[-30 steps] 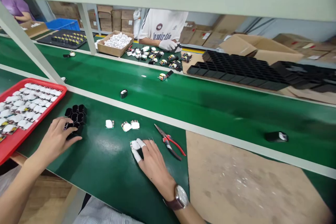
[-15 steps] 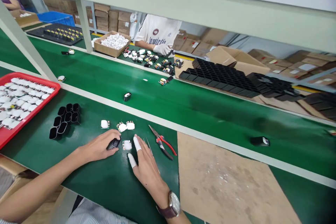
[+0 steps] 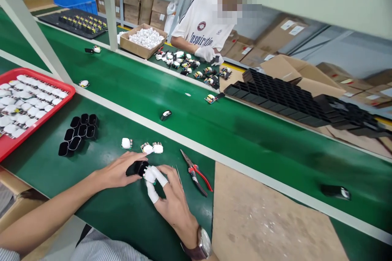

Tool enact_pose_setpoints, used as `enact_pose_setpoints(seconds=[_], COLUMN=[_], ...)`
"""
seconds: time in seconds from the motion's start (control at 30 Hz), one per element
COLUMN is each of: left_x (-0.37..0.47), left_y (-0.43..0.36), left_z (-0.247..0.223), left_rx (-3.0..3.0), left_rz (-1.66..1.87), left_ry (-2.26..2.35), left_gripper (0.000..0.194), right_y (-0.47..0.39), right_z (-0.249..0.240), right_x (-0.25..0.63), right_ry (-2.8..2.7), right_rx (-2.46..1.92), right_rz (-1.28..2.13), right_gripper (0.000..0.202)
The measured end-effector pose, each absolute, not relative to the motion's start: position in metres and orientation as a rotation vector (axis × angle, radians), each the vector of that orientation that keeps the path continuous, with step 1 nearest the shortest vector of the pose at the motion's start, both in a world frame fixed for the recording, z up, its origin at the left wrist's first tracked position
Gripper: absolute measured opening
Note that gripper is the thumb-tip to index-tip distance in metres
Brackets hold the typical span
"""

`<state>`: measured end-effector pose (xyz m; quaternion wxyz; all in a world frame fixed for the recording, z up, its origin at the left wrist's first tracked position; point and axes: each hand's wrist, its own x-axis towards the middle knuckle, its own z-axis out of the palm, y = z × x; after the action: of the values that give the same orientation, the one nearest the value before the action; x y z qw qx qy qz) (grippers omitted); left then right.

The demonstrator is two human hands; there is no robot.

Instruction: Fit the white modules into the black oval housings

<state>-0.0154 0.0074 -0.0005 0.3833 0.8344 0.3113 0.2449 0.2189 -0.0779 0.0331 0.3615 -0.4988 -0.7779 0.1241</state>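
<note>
My left hand is closed round a black plastic housing, its open end turned to the right. Between the thumb and fingers of my right hand, which wear white finger cots, is a small circuit board with a white padded top. The board's left edge is at the housing's mouth; whether any of it is inside I cannot tell. Just beyond my hands lie similar white-topped circuit boards on the green table. Several empty black housings stand upright in a cluster to the left.
Red-handled pliers and thin tweezers lie right of my hand, beside a cardboard sheet. A red tray of white-topped boards is at left. Across the green conveyor, a co-worker in white gloves handles parts beside stacked black housings.
My right hand has picked up the circuit board from the table and brought it left to the housing in my left hand. Housings on the conveyor appear farther right, and the view has shifted.
</note>
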Motion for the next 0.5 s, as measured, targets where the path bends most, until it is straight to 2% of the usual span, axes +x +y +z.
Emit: enact_pose_setpoints(seconds=[0.17,0.37,0.5], left_x=[-0.016,-0.016,-0.015], left_y=[0.002,-0.001,-0.003], left_z=[-0.009,-0.008,-0.007], left_rx=[2.199,2.223,2.243], left_rz=[0.662,0.666,0.672], left_ry=[0.726,0.716,0.683], left_gripper=[0.082,0.08,0.076], right_y=[-0.08,-0.082,-0.079], right_z=[0.031,0.035,0.043], right_x=[0.216,0.215,0.215], right_ry=[-2.077,-2.155,-2.239], right_rx=[-1.333,-1.339,-1.366], right_rz=[0.244,0.199,0.212], right_gripper=[0.069,0.073,0.068])
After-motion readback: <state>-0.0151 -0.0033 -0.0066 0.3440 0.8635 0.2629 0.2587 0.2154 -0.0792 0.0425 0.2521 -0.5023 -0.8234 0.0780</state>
